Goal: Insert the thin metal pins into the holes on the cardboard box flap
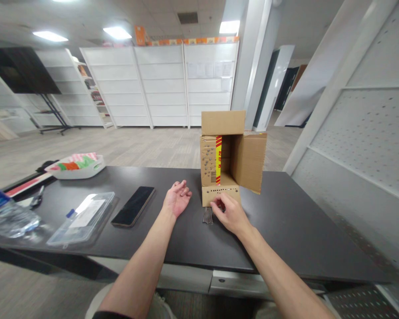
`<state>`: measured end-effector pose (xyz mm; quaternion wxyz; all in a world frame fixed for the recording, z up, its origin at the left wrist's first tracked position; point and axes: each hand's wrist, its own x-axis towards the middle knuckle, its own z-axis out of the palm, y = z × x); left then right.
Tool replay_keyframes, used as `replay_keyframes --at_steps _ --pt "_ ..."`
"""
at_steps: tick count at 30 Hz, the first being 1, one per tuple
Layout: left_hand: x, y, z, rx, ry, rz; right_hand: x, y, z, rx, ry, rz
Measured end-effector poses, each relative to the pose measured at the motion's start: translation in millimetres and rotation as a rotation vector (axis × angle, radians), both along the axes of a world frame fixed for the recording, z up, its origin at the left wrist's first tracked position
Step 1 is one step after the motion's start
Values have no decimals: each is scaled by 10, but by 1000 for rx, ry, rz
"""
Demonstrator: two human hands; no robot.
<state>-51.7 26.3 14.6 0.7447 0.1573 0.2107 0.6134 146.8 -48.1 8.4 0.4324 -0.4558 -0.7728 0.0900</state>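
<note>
An open cardboard box [226, 155] stands on the dark table, with its flaps spread and red-and-yellow tape down its front. Its lower flap [216, 190] hangs toward me and carries a row of small holes. Just below that flap, several thin metal pieces [207, 215], like nails or screws, lie side by side. My right hand [230, 212] is at the flap beside them, thumb and index finger pinched together; whatever is between the fingertips is too small to make out. Palm up on the table to the left of the box, my left hand [177, 199] rests empty, its fingers loosely curled and apart.
A black phone [133, 206] lies left of my left hand. Beyond it are a clear plastic case [83, 219], a water bottle [9, 212] and a white basket [76, 170] of coloured cloth. A perforated partition [362, 115] borders the right side.
</note>
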Motion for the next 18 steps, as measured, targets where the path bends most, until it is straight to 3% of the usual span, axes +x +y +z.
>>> replay_keyframes --at_steps 18 --pt "-18 14 -46 4 1 -1 -30 -83 43 -5 -44 74"
